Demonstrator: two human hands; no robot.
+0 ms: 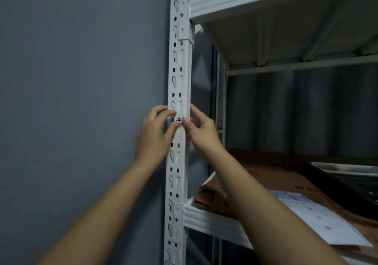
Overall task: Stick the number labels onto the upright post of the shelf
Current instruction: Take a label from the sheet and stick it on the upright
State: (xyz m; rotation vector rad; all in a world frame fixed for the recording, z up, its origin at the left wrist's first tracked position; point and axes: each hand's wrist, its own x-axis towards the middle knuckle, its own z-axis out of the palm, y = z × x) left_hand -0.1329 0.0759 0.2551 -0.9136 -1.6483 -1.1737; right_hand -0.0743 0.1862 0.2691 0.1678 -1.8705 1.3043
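Two bare arms reach up from the bottom of the view toward a white metal shelf. Left hand (155,130) sits on the wall side of the upright post (177,84), and its fingers (170,112) curl in to pinch the left edge of a small number label (179,120). Right hand (201,130) comes from the shelf side, and its fingers pinch the right edge of the same label. Between both hands, the label lies flat against the front of the post, about halfway between the two shelf beams.

I think the label is very light, thin and bendy, like paper with a sticky back. It could fold or stick crooked, so holding it by its two ends and then pressing down the middle seems best.

It looks like a little white slip with a black hand-drawn "3" and a short dash before it.

Farther back, brown cardboard (266,174) and a white printed sheet (319,217) lie on the lower shelf board. A grey wall (81,80) stands behind.
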